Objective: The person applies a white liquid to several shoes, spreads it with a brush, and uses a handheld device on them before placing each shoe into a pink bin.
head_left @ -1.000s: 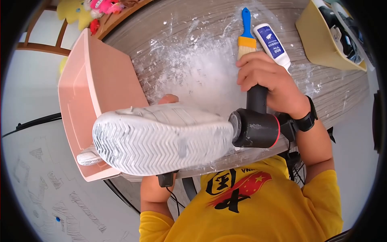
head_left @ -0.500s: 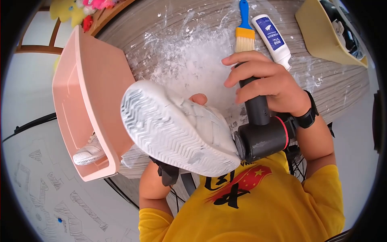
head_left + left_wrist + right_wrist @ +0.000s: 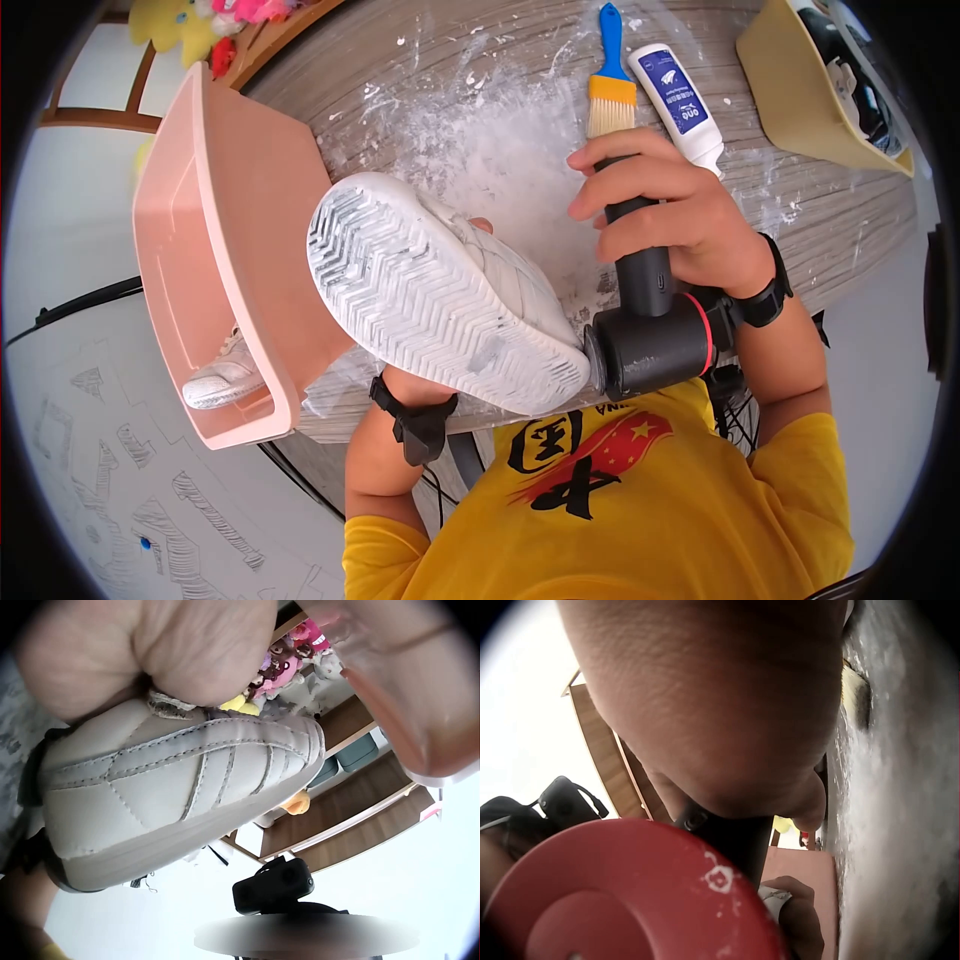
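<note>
Power tool (image 3: 655, 350) gripped in my right hand (image 3: 690, 215), paintbrush (image 3: 611, 92) just past it. My left hand (image 3: 150, 652)'s got the shoe (image 3: 440, 290), lol.

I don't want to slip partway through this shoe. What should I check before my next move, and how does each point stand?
1. Left hand holding the shoe: ok.
2. Right hand around the black tool's handle: ok.
3. Tool's round end at the heel end of the shoe: ok, it appears to touch.
4. Tool switched on or off: cannot tell.
5. Sole free of marks: not ok, grey marks show, mostly towards the toe.
6. Tabletop free of white residue: not ok, it is widely spread.
</note>
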### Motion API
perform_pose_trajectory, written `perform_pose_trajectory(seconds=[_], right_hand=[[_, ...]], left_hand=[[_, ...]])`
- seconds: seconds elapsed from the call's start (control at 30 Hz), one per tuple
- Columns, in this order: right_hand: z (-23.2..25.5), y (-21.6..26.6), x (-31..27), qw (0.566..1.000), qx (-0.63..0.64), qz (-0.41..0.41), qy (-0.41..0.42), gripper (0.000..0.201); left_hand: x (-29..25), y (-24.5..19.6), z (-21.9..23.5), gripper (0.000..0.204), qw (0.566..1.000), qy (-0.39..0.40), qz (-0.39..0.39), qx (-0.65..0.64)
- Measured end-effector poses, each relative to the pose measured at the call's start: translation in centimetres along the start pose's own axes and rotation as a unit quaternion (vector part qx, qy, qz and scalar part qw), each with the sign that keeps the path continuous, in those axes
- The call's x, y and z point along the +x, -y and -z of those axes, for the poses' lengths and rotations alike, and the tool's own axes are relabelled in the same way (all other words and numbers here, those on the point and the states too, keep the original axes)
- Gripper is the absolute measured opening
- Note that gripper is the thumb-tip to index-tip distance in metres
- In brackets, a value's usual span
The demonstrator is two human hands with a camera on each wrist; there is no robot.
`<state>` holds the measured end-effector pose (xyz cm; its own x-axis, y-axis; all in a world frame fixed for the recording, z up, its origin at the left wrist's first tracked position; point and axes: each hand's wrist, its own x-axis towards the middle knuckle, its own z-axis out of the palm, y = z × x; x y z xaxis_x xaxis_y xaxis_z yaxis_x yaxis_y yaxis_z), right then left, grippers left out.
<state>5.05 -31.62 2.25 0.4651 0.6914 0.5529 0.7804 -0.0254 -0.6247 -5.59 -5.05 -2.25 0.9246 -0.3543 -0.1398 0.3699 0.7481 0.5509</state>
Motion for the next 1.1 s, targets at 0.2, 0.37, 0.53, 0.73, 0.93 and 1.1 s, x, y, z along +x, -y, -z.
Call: perform_pose_trajectory(seconds=[0.2, 0.37, 0.53, 0.73, 0.93, 1.1], right_hand=[[-0.3, 0.2, -0.1, 1.0, 0.025, -0.008, 0.008, 0.022], [-0.2, -0.2, -0.6, 0.996, 0.075, -0.034, 0.033, 0.021], [-0.1, 0.0, -0.5, 0.992, 0.094, -0.053, 0.068, 0.017], [-0.1, 0.1, -0.5, 0.983, 0.137, -0.08, 0.096, 0.013], [0.0, 0.6, -0.1, 0.983, 0.13, -0.095, 0.093, 0.026], [0.3, 0.2, -0.7, 0.985, -0.033, -0.147, 0.089, 0.024]], left_hand=[[-0.8, 0.2, -0.4, 0.03, 0.97, -0.009, 0.002, 0.243], [-0.9, -0.5, -4.5, 0.02, 0.993, -0.012, 0.046, 0.105], [-1.6, -0.3, -3.2, 0.019, 0.965, -0.003, -0.077, 0.253], [-1.5, -0.5, -4.1, 0.024, 0.945, 0.015, -0.159, 0.285], [-1.5, -0.5, -4.6, 0.023, 0.962, 0.001, -0.135, 0.237], [-0.7, -0.9, -3.8, 0.014, 0.967, 0.076, -0.141, 0.2]])
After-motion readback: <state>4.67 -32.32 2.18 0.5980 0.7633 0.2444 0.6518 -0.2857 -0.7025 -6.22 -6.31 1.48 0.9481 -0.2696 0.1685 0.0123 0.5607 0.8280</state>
